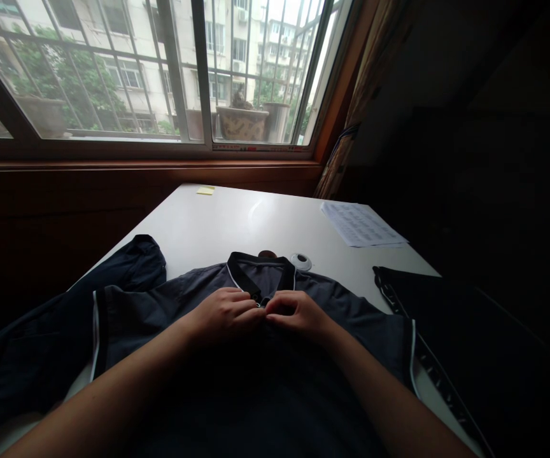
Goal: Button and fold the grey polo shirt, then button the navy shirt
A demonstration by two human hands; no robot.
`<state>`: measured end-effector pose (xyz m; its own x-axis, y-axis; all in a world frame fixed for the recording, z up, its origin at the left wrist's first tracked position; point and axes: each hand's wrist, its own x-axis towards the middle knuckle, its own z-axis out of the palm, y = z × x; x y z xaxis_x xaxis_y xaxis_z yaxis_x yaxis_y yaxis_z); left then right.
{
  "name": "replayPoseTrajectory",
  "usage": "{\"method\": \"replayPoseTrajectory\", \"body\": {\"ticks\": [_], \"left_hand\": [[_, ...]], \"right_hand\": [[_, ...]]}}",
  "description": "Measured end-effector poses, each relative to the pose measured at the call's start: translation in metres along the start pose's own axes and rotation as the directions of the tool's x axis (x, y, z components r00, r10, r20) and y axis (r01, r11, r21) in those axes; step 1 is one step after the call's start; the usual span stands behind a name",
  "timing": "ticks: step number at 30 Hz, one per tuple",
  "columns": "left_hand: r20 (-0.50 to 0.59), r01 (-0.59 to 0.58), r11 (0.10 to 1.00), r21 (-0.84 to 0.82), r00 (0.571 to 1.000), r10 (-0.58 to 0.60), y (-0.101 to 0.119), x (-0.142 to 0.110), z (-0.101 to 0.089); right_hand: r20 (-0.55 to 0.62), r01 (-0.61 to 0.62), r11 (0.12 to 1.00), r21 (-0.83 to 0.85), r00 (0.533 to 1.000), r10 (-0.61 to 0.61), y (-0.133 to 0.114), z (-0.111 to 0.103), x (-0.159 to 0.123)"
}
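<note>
A dark polo shirt (337, 302) with white-edged collar and sleeves lies spread on the white table (275, 213), collar toward the window. At the front opening just below the collar, my left hand (227, 312) has its fingers closed on the shirt's edge. My right hand (298, 312) pinches the same spot from the other side, thumb and forefinger together. The fingertips of both hands meet there. A small light dot, perhaps a button, shows between them; the fingers hide most of it.
Dark folded garments lie at the left (126, 267) and at the right (447, 318). Behind the collar are a round white object (300, 261) and a brown round one (268, 254). Printed sheets (363, 224) and a yellow sticky note (205, 190) rest farther back, before a barred window (198, 83).
</note>
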<state>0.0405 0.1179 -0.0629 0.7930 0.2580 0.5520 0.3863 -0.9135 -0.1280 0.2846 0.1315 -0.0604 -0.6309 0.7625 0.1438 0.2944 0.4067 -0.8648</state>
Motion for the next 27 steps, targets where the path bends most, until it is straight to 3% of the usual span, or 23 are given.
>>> {"method": "replayPoseTrajectory", "body": {"ticks": [14,21,27], "left_hand": [[0.047,-0.034,0.999,-0.009,0.998,0.034,0.001,-0.002,-0.003],[0.019,-0.059,0.998,0.032,0.998,0.058,0.003,0.002,-0.007],[0.049,-0.070,0.997,0.041,0.996,0.068,0.005,0.005,-0.011]], "right_hand": [[0.129,-0.115,0.985,0.131,0.987,0.098,-0.008,-0.011,-0.002],[0.141,-0.191,0.977,0.098,0.974,0.176,-0.010,-0.011,-0.002],[0.099,-0.120,0.993,0.016,0.988,0.118,-0.015,-0.006,-0.001]]}}
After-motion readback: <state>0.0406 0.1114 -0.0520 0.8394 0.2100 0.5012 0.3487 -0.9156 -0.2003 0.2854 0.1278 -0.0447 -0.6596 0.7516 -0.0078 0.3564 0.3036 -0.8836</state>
